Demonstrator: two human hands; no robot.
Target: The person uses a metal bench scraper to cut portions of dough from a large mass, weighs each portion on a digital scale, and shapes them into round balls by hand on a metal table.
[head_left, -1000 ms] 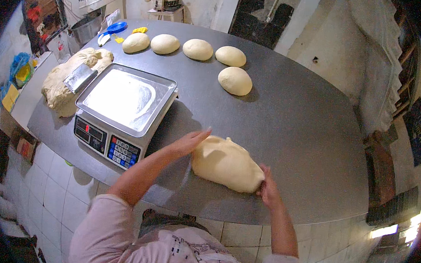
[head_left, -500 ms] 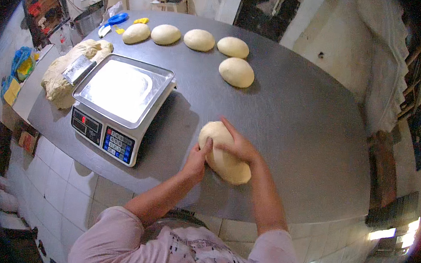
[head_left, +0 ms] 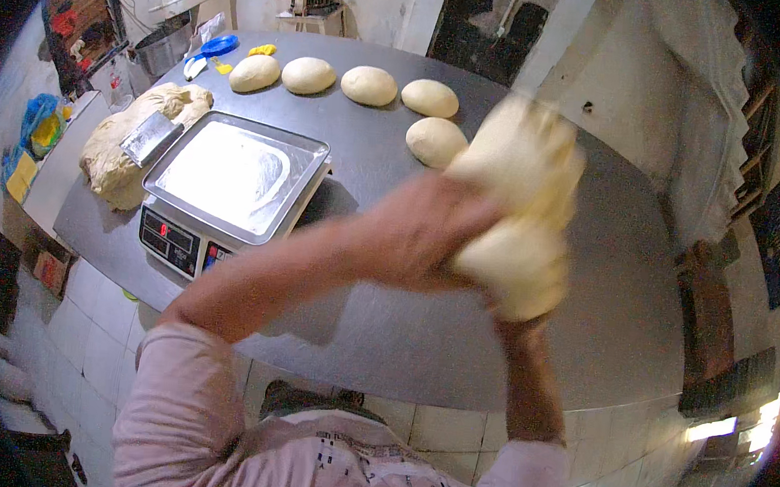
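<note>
Both hands grip the dough lump (head_left: 519,207) lifted off the table (head_left: 640,288) — left hand (head_left: 427,232) clasped around it, right hand (head_left: 518,323) underneath, supporting its weight.

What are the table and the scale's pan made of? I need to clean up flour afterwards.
Table: looks like brushed stainless steel, a dull grey sheet with soft glare. Pan: seemingly polished steel, shiny with a bright reflection and a floury film. The dough in both hands, left hand, right hand, looks soft and matte.
</note>
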